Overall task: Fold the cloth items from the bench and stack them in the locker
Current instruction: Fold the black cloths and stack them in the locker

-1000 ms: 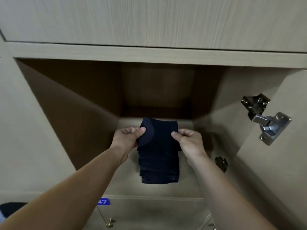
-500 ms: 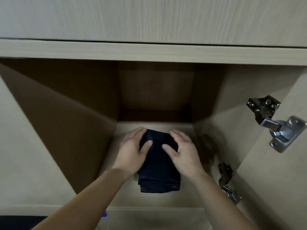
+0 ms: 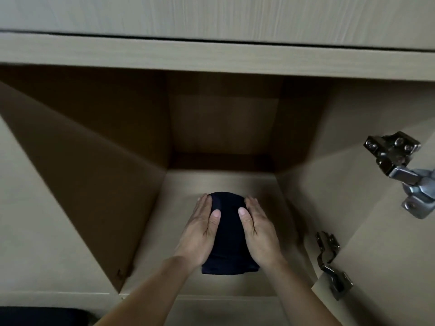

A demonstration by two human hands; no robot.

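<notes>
Since half a second ago your hands have slid from the top of the folded cloth (image 3: 227, 234) to its two long sides. Left hand (image 3: 199, 234) lies flat against the cloth's left edge and right hand (image 3: 260, 234) against its right edge. Your fingers (image 3: 203, 205) are straight and together, gripping nothing, with both thumbs resting on top of the fabric. The cloth is dark navy, nearly black, folded into a narrow oblong. Its far end is rounded, and layered edges show at the near end. It sits on the locker floor (image 3: 280, 208), roughly central and nearer the front lip than the back wall. Fabric texture is hard to read in the dim light, possibly knit. Two metal hinges (image 3: 397, 158) show on the open door side at right, the lower hinge (image 3: 329, 262) near your right forearm.
</notes>
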